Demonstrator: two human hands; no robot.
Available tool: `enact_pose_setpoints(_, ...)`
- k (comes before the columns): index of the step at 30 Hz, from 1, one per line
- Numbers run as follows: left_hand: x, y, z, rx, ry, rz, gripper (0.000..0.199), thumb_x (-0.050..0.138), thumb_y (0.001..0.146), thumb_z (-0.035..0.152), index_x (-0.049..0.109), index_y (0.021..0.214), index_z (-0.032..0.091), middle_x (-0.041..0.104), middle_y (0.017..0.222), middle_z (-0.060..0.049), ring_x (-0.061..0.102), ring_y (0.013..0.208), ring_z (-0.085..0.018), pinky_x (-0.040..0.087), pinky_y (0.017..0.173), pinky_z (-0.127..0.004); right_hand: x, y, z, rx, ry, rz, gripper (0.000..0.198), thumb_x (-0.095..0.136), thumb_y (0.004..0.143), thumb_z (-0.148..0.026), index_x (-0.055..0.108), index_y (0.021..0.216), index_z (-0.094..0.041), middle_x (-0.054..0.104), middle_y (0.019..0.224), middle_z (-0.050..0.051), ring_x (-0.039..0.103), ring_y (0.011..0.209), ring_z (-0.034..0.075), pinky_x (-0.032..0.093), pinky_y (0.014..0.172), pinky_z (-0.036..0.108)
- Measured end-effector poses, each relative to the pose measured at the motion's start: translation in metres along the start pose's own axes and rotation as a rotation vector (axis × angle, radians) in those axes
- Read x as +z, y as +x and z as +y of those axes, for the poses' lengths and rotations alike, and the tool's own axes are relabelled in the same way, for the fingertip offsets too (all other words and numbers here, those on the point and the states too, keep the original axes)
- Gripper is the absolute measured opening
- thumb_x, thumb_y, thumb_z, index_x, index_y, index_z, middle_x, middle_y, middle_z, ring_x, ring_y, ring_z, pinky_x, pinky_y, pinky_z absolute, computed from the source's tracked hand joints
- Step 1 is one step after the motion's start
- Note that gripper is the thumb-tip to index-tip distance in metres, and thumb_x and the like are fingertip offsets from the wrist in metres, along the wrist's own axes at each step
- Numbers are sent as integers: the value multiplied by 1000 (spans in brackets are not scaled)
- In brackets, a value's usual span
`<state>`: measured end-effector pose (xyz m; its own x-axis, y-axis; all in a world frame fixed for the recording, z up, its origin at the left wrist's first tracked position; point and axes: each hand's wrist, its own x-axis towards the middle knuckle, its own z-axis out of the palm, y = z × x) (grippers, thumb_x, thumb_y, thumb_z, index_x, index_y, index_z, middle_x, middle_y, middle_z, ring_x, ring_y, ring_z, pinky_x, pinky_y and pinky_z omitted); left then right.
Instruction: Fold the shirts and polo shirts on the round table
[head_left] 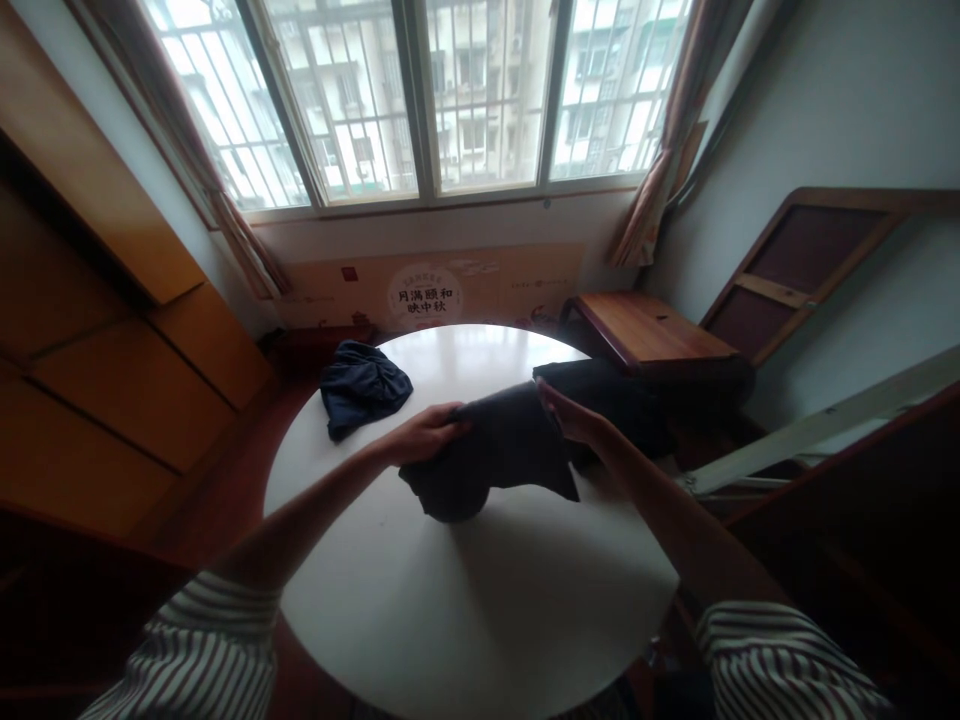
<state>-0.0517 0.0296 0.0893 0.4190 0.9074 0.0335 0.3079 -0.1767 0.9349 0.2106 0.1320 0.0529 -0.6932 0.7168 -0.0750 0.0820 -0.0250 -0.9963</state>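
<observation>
A dark folded garment hangs between my hands over the white round table, its lower left end drooping close to the tabletop. Its exact kind does not show. My left hand is closed on its upper left edge, fingers curled over the fabric. At its right edge, my right hand grips the cloth near the upper corner, partly in shadow. A crumpled navy cloth lies on the table beyond my left hand. Behind my right hand rests another dark folded cloth at the table's right side.
The white round table stands before me. A wooden side table is at the back right, under the window wall. Wooden cabinets line the left. A pale metal bar slants past the table's right edge.
</observation>
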Motion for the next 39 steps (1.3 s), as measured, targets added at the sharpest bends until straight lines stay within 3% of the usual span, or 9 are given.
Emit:
enact_pose_setpoints(5,23,24,7,-82,-685,160,43,78,76,42,67,109,15,73,83,-6,69,69,-18,56,67,-27,0,-47,3,-147,446,154,102,15,63,-101,69,102,-24,74,86,7,68,96,29,56,76,41)
enact_pose_setpoints(8,48,43,5,-114,-789,216,41,78,78,38,65,110,16,74,82,-6,69,64,-17,56,61,-25,7,-66,6,-232,543,174,93,39,61,-98,66,110,-24,74,100,8,66,106,31,55,83,43)
enact_pose_setpoints(11,67,67,5,-175,-821,217,39,74,82,38,64,112,14,74,81,-7,69,63,-17,57,58,-25,4,-72,0,-182,481,280,60,76,69,-60,63,115,-24,74,102,6,68,101,28,56,86,40)
enact_pose_setpoints(15,85,106,8,-159,-879,143,44,77,81,32,60,117,14,74,91,-9,72,74,-19,60,66,-26,-34,-63,-21,-48,400,493,40,76,73,-21,63,111,-18,75,90,6,72,82,24,59,81,39)
enact_pose_setpoints(22,139,163,-9,-292,-935,74,66,86,71,32,51,125,16,69,107,-12,72,81,-21,63,70,-36,-134,-28,-34,214,-8,625,27,74,74,-17,66,99,-13,72,71,8,68,62,23,59,70,43)
enact_pose_setpoints(30,177,169,-19,-396,-930,221,71,79,77,45,41,131,16,59,125,-17,72,85,-22,65,67,-36,-160,-3,-24,239,-191,588,35,74,67,-9,68,101,-13,73,76,4,67,67,19,57,73,35)
enact_pose_setpoints(34,174,156,-16,-414,-697,130,65,68,84,53,45,130,13,66,109,-16,72,79,-23,62,65,-37,-156,-4,-30,282,-499,540,39,73,70,-13,68,108,-11,74,94,11,70,85,26,56,82,40)
enact_pose_setpoints(37,158,143,-16,-378,-180,50,51,61,87,57,60,113,12,70,91,-15,70,84,-29,59,72,-42,-144,-3,-31,284,-684,634,46,73,76,-25,64,118,-7,67,118,21,60,114,37,44,101,50)
enact_pose_setpoints(39,148,136,-14,-237,232,166,46,53,91,55,66,98,11,69,91,-19,67,97,-35,54,85,-49,-130,2,-29,204,-841,658,51,66,85,-37,59,128,-10,56,137,22,45,132,39,28,112,55)
